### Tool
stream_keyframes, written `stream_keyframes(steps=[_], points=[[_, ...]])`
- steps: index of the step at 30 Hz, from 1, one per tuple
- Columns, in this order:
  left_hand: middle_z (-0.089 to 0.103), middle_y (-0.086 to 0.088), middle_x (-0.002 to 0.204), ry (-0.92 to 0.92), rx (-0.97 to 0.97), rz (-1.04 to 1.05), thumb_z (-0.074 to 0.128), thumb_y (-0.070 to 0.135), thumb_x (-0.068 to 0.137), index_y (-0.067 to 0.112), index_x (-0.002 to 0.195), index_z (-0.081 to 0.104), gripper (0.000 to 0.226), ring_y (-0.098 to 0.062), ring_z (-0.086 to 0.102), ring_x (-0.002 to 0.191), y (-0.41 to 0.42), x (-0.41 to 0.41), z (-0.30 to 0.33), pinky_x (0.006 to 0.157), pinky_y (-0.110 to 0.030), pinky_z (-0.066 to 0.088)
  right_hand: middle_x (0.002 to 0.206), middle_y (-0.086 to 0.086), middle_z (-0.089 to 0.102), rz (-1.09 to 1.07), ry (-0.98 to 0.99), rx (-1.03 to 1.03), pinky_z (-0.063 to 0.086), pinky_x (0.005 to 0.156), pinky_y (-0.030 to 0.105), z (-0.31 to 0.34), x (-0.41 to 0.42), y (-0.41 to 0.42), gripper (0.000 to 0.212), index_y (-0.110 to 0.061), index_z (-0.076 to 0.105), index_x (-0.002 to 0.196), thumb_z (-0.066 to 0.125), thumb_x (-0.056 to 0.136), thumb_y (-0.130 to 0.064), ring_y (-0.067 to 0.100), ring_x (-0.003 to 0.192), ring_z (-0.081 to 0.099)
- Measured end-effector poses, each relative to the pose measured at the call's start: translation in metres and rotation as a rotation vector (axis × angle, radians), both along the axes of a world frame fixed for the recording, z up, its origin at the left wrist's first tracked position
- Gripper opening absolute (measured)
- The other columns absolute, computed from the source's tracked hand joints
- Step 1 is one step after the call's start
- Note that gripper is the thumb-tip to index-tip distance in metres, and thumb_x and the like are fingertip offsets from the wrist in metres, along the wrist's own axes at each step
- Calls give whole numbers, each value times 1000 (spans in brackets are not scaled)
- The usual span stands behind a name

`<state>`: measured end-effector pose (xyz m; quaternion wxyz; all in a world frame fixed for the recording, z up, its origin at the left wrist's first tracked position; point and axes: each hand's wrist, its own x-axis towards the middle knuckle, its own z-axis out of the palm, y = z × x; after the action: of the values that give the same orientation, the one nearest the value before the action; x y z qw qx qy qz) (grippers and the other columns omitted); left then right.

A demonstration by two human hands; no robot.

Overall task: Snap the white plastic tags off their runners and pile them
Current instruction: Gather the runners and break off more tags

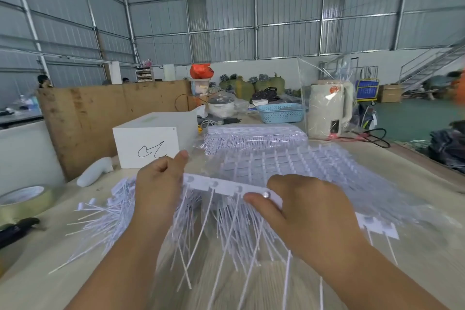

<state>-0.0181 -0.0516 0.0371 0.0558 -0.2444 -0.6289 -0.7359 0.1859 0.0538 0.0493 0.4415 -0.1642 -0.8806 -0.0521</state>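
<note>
Both hands hold one strip of white plastic tags [224, 187] above the table, its thin tails hanging down toward me. My left hand [161, 184] grips the strip's left end, thumb up. My right hand [304, 206] grips the right end, thumb pressed on the strip's face. Under and left of the hands lies a loose pile of white tags [105, 219] with tails fanned out. Behind the hands lies a flat sheet of tags on their runners [289, 166], and a stack of more sheets [254, 133] sits farther back. A short tag piece [380, 228] lies at the right.
A white box [148, 146] with a scribble stands behind my left hand, against a cardboard wall [83, 118]. A tape roll [22, 202] and a dark tool [17, 230] lie at the left edge. A blue basket [280, 113] and a wrapped kettle [327, 111] stand at the back.
</note>
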Motion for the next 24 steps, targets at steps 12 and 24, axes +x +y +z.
stream_keyframes(steps=[12,24], points=[[60,-2,56,177,-397,-679,70,33,74,7,73,68,26,-16,51,50,7,36,-1,52,-23,46,69,3,62,-164,-85,-31,47,66,41,-10,-1,19,20,-13,68,78,64,86,-31,32,69,59],[58,-3,59,180,-406,-821,57,50,88,11,75,68,42,-16,51,55,8,42,-1,59,-21,45,63,-17,52,462,-238,-463,38,56,27,-27,-7,26,9,-30,60,92,56,96,-37,4,59,49]])
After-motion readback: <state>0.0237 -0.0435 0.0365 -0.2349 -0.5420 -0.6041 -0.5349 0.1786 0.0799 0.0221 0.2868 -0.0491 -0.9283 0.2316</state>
